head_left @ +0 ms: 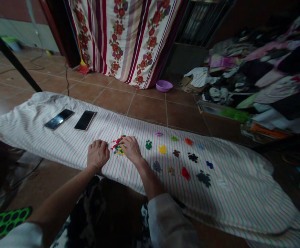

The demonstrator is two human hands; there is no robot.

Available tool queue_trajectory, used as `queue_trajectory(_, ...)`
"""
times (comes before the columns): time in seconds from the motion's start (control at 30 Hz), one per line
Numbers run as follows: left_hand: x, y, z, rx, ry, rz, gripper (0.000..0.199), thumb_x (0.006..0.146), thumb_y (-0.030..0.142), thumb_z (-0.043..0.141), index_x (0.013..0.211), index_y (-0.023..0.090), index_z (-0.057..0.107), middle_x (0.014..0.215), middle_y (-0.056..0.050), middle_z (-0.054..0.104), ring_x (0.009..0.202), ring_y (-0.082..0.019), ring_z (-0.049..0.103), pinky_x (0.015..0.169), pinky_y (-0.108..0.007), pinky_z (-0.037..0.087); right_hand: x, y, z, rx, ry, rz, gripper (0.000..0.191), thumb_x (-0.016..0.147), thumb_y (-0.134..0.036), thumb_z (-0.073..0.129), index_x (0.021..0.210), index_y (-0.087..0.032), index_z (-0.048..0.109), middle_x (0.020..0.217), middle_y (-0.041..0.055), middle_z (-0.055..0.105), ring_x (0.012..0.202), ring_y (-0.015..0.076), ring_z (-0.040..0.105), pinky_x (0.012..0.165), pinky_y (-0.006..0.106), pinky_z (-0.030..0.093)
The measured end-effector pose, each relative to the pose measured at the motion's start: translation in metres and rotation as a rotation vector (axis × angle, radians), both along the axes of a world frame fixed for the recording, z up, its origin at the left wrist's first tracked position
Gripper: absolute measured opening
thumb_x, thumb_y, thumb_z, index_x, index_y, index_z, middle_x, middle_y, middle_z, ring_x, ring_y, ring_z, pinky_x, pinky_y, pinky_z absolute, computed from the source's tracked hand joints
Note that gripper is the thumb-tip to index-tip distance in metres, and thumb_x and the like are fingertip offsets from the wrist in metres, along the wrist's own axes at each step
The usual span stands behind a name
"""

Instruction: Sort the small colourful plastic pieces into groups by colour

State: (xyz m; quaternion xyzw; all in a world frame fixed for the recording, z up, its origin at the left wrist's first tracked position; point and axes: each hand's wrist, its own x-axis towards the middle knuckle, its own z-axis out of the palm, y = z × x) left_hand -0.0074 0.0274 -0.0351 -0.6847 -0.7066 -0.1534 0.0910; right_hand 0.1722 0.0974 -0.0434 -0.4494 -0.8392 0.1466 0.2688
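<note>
A mixed pile of small coloured pieces lies on the striped cloth. My right hand is at the pile's right side, thumb and fingers pinched together; what they hold, if anything, is too small to name. Left of the pile, my left hand rests on the cloth with its fingers curled in; whether something is inside is hidden. To the right are several one-colour clusters, among them green, yellow, red, black and dark grey.
Two phones, one farther left and another, lie on the cloth's left part. Beyond the cloth are a floral curtain, a purple basin and a heap of clothes. A dark pole slants at the left.
</note>
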Motion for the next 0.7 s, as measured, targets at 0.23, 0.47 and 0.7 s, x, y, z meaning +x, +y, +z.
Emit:
queue_trajectory(0.23,-0.001,0.0,-0.002,0.007,-0.005,-0.002,0.023,0.087,0.029,0.043,0.098,0.019,0.06,0.104,-0.013,0.059,0.099,-0.028,0.051,0.081,-0.041,0.037,0.006,0.001,0.004,0.009,0.003,-0.041,0.009,0.086,-0.021,0.056,0.09,-0.023,0.064,0.097,0.0047,0.066,0.101,0.0219,0.05,0.089,0.036,0.04)
queue_trajectory(0.47,0.0,0.0,-0.001,0.011,-0.013,-0.003,0.022,0.086,0.028,0.043,0.097,0.019,0.06,0.104,-0.012,0.059,0.099,-0.028,0.051,0.082,-0.041,0.037,0.02,0.006,0.004,0.018,0.012,-0.119,0.008,0.087,-0.022,0.055,0.089,-0.023,0.063,0.095,0.0041,0.067,0.1,0.0217,0.051,0.089,0.035,0.039)
queue_trajectory(0.7,-0.001,0.0,-0.001,0.014,-0.008,-0.01,0.022,0.086,0.028,0.043,0.097,0.019,0.06,0.102,-0.012,0.06,0.099,-0.028,0.051,0.081,-0.041,0.037,0.035,0.008,0.009,0.054,0.002,-0.176,0.011,0.087,-0.019,0.053,0.088,-0.021,0.063,0.092,0.0048,0.067,0.096,0.0212,0.052,0.09,0.034,0.038)
